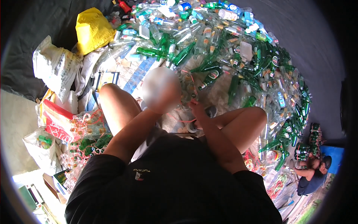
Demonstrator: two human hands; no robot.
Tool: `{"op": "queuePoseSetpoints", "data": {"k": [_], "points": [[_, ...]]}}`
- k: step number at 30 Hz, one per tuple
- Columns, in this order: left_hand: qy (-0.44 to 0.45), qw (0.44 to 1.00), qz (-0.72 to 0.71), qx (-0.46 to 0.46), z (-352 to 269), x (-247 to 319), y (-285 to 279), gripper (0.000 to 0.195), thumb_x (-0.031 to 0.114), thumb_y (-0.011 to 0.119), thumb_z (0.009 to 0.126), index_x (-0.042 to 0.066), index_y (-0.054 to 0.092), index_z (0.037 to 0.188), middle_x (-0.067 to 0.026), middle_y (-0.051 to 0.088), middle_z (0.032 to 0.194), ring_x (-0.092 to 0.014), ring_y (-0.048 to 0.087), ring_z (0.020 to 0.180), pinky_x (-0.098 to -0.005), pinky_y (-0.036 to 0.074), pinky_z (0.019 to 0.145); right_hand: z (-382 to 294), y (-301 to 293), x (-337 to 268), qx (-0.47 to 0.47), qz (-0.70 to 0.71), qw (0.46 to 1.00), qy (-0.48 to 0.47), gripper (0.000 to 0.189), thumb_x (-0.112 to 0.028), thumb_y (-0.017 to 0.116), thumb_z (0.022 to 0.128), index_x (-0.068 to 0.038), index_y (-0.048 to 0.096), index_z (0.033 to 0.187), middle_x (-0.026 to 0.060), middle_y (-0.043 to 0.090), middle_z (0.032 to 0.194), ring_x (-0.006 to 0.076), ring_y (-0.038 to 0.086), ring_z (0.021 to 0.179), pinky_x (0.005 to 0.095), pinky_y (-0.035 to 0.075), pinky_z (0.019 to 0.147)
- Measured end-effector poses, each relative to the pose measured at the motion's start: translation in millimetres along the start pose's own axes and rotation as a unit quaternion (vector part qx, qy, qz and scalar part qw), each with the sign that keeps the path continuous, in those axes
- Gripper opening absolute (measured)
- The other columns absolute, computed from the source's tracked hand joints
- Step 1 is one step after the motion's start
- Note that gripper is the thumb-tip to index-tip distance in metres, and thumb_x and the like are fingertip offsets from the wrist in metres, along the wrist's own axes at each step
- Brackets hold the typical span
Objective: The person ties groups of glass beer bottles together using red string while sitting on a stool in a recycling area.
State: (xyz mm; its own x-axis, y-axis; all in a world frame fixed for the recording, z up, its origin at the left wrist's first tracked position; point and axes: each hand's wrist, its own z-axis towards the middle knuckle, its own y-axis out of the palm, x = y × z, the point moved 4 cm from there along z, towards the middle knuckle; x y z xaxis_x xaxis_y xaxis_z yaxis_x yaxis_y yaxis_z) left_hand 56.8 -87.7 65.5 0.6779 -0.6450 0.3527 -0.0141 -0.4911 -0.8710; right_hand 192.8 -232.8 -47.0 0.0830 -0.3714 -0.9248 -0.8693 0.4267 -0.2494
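Several clear glass bottles (185, 96) stand close together between my bent knees, partly hidden by a blurred patch. A thin red plastic string (193, 81) runs over and beside them, and another length curves below toward my right wrist. My right hand (197, 108) is at the right side of these bottles, its fingers closed on the string next to a bottle neck. On their left side is my left hand (165, 103); the blur covers it, so its fingers and anything in them cannot be made out. A green bottle (210, 79) lies just beyond.
A large heap of green and clear bottles (263, 65) curves from ahead to my right. At left are a yellow sack (93, 30), a white woven sack (57, 65), a red box (60, 120) and string-tied bottles (92, 127). Another person (311, 173) sits at far right beside bundled green bottles (303, 151).
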Motion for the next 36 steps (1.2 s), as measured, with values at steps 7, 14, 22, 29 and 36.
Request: {"op": "queuePoseSetpoints", "data": {"k": [7,14,22,29,36], "points": [[0.093,0.996,0.001,0.011,-23.7,27.5,5.4,0.035,0.03,0.058,0.085,0.009,0.062,0.112,-0.019,0.061,0.112,-0.032,0.059,0.103,-0.043,0.046,0.091,0.8,-4.5,-9.2,-0.076,0.118,0.989,0.042,0.021,-0.023,0.063,0.087,-0.003,0.067,0.091,-0.0015,0.059,0.076,0.009,0.051,0.07,0.0284,0.042,0.064],[0.167,0.981,0.029,0.099,-11.5,48.8,22.6,0.026,0.031,0.057,0.083,0.011,0.067,0.096,-0.0132,0.061,0.105,-0.035,0.057,0.102,-0.0449,0.046,0.088,5.7,-22.0,-10.0,-0.049,-0.016,0.998,0.041,0.02,-0.021,0.061,0.086,-0.002,0.065,0.085,0.0002,0.057,0.067,0.0101,0.052,0.065,0.0278,0.041,0.063],[0.209,0.958,0.095,0.172,-20.9,63.3,19.5,0.03,0.03,0.051,0.087,0.016,0.068,0.107,-0.014,0.065,0.098,-0.031,0.057,0.102,-0.0437,0.039,0.097,8.6,-21.9,-0.9,-0.05,-0.012,0.996,0.072,0.021,-0.031,0.062,0.085,-0.01,0.063,0.082,-0.0029,0.045,0.06,0.0097,0.037,0.047,0.0313,0.025,0.04],[0.238,0.953,0.052,0.178,-11.1,69.2,21.2,0.029,0.028,0.053,0.086,0.022,0.065,0.112,-0.0098,0.064,0.098,-0.029,0.055,0.103,-0.0439,0.041,0.095,13.4,-34.8,-11.6,-0.081,-0.052,0.98,0.176,0.028,-0.04,0.057,0.088,-0.012,0.059,0.085,-0.0038,0.041,0.063,0.0096,0.032,0.045,0.0289,0.024,0.041],[0.281,0.953,-0.022,0.114,13.1,57.3,29.6,0.024,0.03,0.057,0.084,0.022,0.066,0.105,-0.0123,0.064,0.096,-0.033,0.059,0.095,-0.0445,0.047,0.086,-2.3,-35.3,-50.7,-0.107,-0.035,0.98,0.163,0.02,-0.032,0.054,0.091,-0.013,0.059,0.087,-0.0041,0.04,0.062,0.0093,0.033,0.046,0.0269,0.025,0.04]]}}
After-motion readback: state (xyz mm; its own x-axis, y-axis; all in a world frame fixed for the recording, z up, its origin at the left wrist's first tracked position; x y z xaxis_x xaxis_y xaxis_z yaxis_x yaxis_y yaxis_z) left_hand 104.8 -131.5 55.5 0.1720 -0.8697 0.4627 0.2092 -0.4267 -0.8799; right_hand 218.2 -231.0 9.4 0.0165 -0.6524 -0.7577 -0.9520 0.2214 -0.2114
